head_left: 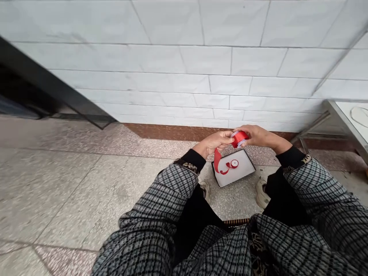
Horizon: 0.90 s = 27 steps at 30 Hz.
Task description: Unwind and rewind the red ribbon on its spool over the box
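A spool of red ribbon [239, 138] is held between my two hands, above a shallow box. My right hand [255, 136] is closed around the spool's right side. With thumb and fingers pinched, my left hand [217, 141] grips the ribbon at the spool's left edge. A loose red ribbon tail [217, 160] hangs below my left hand into the box. Inside the white-lined, dark-edged box [240, 174] lies a smaller white-centred roll of red ribbon [234, 164], its strip curling leftward. Whether the hanging tail joins that strip I cannot tell.
The box sits on the speckled floor [86, 191] between my shoes [262, 194]. A white tiled wall [178, 84] rises just beyond. At right stands a metal-framed table [342, 119] with a pale cord on it; a dark frame [57, 84] slants at left.
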Motion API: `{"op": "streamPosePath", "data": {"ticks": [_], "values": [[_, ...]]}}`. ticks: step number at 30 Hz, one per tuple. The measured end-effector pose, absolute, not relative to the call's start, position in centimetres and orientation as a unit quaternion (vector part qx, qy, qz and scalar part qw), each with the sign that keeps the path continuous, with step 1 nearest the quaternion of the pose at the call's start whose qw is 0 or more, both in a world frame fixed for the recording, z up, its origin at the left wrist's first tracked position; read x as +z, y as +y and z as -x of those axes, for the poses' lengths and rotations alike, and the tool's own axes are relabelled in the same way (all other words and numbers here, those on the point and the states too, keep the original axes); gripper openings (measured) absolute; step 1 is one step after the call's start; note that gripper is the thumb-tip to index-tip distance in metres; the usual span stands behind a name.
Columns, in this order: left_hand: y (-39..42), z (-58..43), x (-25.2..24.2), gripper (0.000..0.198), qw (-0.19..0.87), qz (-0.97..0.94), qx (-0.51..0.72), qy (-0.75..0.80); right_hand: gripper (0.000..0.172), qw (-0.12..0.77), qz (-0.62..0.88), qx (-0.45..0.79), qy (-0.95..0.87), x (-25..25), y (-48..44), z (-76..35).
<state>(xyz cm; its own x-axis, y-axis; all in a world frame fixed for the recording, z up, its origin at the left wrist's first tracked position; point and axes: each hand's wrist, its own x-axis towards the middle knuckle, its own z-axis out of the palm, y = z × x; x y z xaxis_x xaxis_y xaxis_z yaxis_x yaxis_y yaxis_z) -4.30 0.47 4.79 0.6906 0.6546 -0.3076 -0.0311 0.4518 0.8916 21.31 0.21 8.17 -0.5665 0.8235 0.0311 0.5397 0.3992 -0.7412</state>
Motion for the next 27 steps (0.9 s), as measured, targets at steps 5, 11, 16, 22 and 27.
{"op": "streamPosePath", "data": {"ticks": [5, 11, 16, 22, 27], "values": [[0.9, 2.6, 5.9, 0.029, 0.779, -0.492, 0.192, 0.338, 0.050, 0.193, 0.459, 0.310, -0.810, 8.5, -0.4, -22.7], [0.7, 1.8, 6.9, 0.028, 0.776, -0.446, 0.286, 0.343, 0.049, 0.253, 0.497, 0.346, -0.755, 9.3, -0.8, -24.9], [0.5, 2.8, 7.3, 0.043, 0.764, -0.434, 0.304, 0.368, 0.049, 0.293, 0.504, 0.383, -0.717, 9.6, -0.2, -26.7], [-0.5, 3.2, 7.6, 0.042, 0.777, -0.414, 0.321, 0.349, 0.063, 0.328, 0.481, 0.470, -0.663, 9.4, 0.2, -26.0], [-0.7, 3.5, 7.8, 0.041, 0.774, -0.415, 0.343, 0.333, 0.075, 0.330, 0.468, 0.496, -0.653, 9.4, 0.5, -25.0]]}}
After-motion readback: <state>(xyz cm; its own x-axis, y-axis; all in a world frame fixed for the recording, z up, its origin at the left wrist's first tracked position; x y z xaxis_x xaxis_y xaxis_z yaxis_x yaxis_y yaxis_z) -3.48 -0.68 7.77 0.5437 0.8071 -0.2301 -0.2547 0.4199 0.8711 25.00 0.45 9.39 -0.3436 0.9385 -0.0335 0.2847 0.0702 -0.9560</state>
